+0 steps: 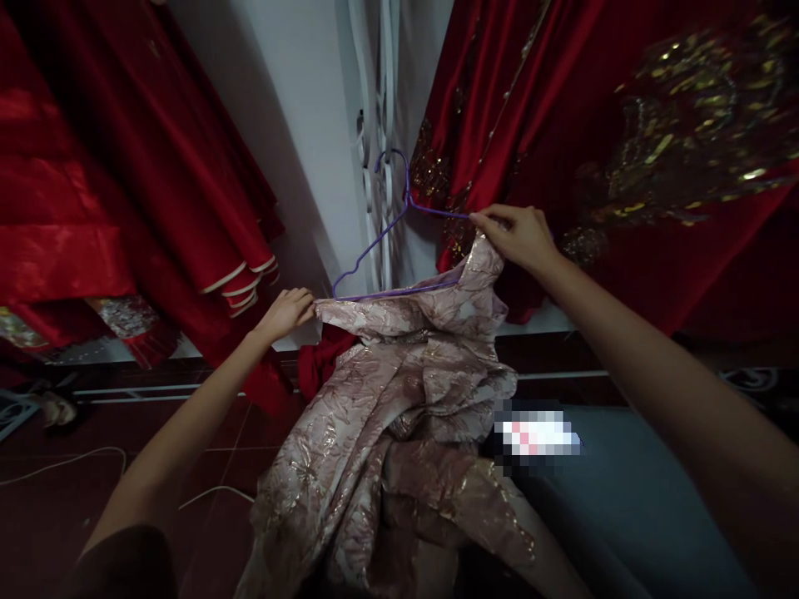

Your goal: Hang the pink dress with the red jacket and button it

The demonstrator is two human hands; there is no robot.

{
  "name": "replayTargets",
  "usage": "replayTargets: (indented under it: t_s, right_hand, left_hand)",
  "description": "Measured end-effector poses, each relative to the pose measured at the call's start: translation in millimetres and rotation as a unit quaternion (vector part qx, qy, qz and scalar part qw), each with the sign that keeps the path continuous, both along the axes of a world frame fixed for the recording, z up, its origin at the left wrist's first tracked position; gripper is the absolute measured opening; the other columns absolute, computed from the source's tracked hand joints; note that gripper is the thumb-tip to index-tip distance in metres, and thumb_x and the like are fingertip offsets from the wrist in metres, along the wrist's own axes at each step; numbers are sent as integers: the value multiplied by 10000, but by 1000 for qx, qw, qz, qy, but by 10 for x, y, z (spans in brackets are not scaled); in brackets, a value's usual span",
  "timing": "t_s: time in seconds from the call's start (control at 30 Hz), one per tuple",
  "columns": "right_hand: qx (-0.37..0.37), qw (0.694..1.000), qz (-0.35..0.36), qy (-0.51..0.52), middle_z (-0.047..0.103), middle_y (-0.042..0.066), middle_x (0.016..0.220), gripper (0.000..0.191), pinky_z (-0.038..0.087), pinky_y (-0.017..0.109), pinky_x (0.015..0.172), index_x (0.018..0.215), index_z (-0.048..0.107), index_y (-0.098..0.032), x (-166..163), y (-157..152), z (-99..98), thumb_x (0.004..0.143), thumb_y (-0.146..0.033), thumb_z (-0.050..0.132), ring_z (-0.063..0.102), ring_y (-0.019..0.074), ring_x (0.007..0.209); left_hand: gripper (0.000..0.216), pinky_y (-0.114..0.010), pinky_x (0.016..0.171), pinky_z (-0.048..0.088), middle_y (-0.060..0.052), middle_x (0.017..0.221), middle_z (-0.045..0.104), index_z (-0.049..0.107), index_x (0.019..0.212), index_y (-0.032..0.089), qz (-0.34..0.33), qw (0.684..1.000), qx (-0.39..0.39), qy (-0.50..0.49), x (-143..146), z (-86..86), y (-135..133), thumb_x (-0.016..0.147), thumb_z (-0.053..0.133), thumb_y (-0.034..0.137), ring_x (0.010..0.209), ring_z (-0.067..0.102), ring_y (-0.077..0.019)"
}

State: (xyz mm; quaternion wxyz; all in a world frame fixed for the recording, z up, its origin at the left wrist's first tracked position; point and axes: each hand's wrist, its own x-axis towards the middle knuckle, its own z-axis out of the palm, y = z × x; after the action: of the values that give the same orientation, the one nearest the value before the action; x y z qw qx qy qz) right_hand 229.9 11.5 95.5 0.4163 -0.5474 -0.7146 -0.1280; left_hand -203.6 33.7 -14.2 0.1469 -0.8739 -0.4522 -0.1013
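Note:
A pale pink dress (380, 391) with a shiny brocade pattern hangs in front of me, spread between both hands. Inside its neckline runs a thin purple wire hanger (374, 243), its hook pointing up. My left hand (288, 314) is closed on the dress's upper left edge, near the hanger's left corner. My right hand (518, 237) pinches the single shoulder strap together with the hanger's right arm. Lower down, the skirt falls in folds towards my lap, and its hem is out of view.
Red satin garments (212, 183) hang on the left, and a red gown (537, 125) with gold sequins hangs on the right. Between them stands a white metal frame (374, 108). A blurred, lit rectangle (537, 433) lies on a grey-blue surface (649, 491). White cable (215, 491) trails over the dark red floor.

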Motion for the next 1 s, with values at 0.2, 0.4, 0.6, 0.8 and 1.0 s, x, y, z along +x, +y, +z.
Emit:
replayTargets:
  t_s: [0.2,0.4,0.6,0.8,1.0]
  right_hand:
    - [-7,1000,16,0,687,8,816,316,335,196,701,901,698,-176,35,19,3,874,-428,509,526,93,658]
    - [-26,999,24,11,674,21,786,400,342,208,641,911,700,-157,48,49,-25,861,-493,488,532,108,678]
    - [-46,996,62,48,673,40,782,490,382,264,625,880,671,-189,-41,78,-210,828,-612,430,579,181,717]
    - [-72,993,68,71,670,42,782,491,394,279,606,858,641,-207,-69,126,-294,810,-643,421,596,207,749]
    - [-81,990,81,80,667,45,806,484,405,290,636,848,633,-206,-63,196,-323,802,-642,427,596,211,771]
  left_hand:
    - [271,-346,852,351,-89,1056,578,551,990,206,-1,999,-9,-37,-17,95,-93,908,326,333,970,508,-216]
    - [277,-319,843,371,-70,973,601,558,931,188,0,982,10,-188,182,338,82,911,341,358,938,519,-189]
    - [280,-270,768,428,-55,871,618,595,844,172,-89,925,42,-367,743,551,310,875,447,407,813,557,-153]
    - [456,-237,598,463,-57,820,643,594,903,151,-95,817,-146,-550,655,337,381,858,383,553,633,579,-115]
    - [356,-259,631,483,-45,735,639,554,790,143,6,810,-418,-411,101,-466,270,713,590,489,640,582,-122]
